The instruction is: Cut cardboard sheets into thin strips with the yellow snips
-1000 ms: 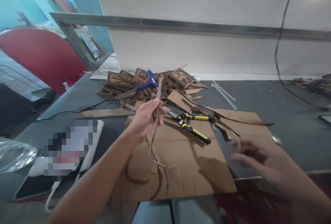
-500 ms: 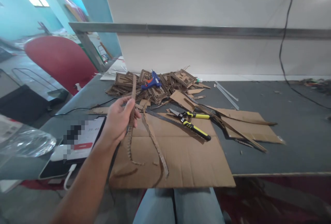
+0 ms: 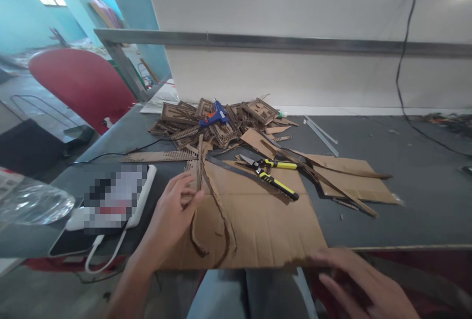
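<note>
My left hand [image 3: 179,211] hovers over the left part of a flat cardboard sheet [image 3: 265,230], thumb and fingers parted. Right beside its fingertips lies a narrow corrugated cardboard strip [image 3: 200,161], bent and curling at its near end; the thumb tip overlaps it. A second curved strip [image 3: 217,198] runs close by on the right. My right hand [image 3: 357,279], somewhat blurred, is at the sheet's front right corner with thumb and fingers apart and nothing visible in them. Yellow-and-black snips [image 3: 275,176] rest on the sheet with their blades parted.
A blue glue gun [image 3: 216,115] tops a pile of small cardboard frames [image 3: 177,112]. Cardboard offcuts [image 3: 354,174] and clear glue sticks [image 3: 321,136] lie to the right. Leftward are a phone [image 3: 114,196] with a white cable and a clear plastic bottle [image 3: 40,206].
My left hand has lowered and let go of the cardboard strip, which now lies on the sheet. My right hand has come into view at the lower right.
</note>
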Demonstrator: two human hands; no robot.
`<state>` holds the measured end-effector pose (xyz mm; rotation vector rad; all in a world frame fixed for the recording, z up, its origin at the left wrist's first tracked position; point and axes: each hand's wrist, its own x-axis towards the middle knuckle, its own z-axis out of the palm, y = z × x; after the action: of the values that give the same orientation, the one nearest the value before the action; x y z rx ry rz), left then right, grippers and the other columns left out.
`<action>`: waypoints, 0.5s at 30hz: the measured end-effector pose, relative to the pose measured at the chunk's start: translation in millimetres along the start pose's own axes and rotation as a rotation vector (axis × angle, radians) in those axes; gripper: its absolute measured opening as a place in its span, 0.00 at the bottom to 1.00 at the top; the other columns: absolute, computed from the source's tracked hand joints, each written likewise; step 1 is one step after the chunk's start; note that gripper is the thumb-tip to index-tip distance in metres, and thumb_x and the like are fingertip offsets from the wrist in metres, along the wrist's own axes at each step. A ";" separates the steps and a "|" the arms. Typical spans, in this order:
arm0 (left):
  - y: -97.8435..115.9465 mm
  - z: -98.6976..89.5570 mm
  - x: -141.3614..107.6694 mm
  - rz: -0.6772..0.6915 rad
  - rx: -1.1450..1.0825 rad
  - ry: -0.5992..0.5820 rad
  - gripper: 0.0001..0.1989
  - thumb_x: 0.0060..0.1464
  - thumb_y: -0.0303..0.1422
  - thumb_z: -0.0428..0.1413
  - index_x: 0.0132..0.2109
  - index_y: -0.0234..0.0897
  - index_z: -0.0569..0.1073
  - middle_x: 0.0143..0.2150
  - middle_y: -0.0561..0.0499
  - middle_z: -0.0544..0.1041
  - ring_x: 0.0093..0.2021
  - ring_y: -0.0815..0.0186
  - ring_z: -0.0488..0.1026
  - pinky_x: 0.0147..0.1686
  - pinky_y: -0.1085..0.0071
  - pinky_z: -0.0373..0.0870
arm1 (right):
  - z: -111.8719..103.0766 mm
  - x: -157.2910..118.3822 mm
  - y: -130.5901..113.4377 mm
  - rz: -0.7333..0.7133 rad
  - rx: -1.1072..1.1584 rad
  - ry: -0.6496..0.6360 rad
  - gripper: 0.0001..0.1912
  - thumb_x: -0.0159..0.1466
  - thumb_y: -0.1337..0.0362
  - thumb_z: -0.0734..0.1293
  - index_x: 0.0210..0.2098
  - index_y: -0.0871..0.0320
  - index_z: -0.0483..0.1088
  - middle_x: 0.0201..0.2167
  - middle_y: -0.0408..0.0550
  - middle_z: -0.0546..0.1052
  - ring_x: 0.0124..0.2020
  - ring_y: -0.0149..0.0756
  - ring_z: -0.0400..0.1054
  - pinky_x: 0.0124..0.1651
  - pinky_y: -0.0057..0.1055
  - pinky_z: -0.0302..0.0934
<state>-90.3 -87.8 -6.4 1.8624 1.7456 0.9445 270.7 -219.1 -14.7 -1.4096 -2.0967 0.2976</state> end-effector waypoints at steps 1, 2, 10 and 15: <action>1.2 -0.8 -6.6 0.008 -0.014 -0.013 0.19 0.59 0.44 0.55 0.50 0.37 0.73 0.62 0.42 0.68 0.40 0.64 0.80 0.41 0.67 0.80 | 5.2 18.3 -5.5 -0.030 -0.046 0.097 0.10 0.68 0.61 0.65 0.48 0.51 0.73 0.40 0.46 0.82 0.39 0.34 0.78 0.44 0.23 0.73; 2.3 -1.1 -13.2 0.011 -0.024 -0.027 0.18 0.60 0.44 0.55 0.50 0.37 0.74 0.62 0.42 0.68 0.42 0.63 0.80 0.42 0.67 0.80 | 12.9 35.7 -9.7 -0.030 -0.102 0.154 0.12 0.68 0.61 0.64 0.51 0.52 0.71 0.44 0.48 0.81 0.44 0.37 0.77 0.50 0.29 0.72; 3.5 4.4 -45.9 0.268 0.168 0.057 0.08 0.63 0.34 0.54 0.47 0.41 0.74 0.57 0.47 0.75 0.55 0.59 0.76 0.53 0.62 0.76 | 76.0 100.5 -15.9 0.100 -0.228 0.107 0.20 0.71 0.62 0.59 0.60 0.60 0.65 0.53 0.59 0.74 0.54 0.49 0.70 0.52 0.46 0.69; 3.9 9.9 -53.0 0.335 0.191 0.071 0.06 0.63 0.30 0.54 0.46 0.42 0.74 0.55 0.48 0.76 0.55 0.63 0.75 0.53 0.67 0.74 | 77.7 96.2 -11.3 0.163 -0.305 0.214 0.18 0.71 0.60 0.59 0.56 0.63 0.67 0.50 0.62 0.74 0.49 0.50 0.71 0.51 0.48 0.68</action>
<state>-79.5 -138.9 -20.6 2.3233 1.6433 1.0018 191.2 -126.6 -38.3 -1.7111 -1.9123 -0.1129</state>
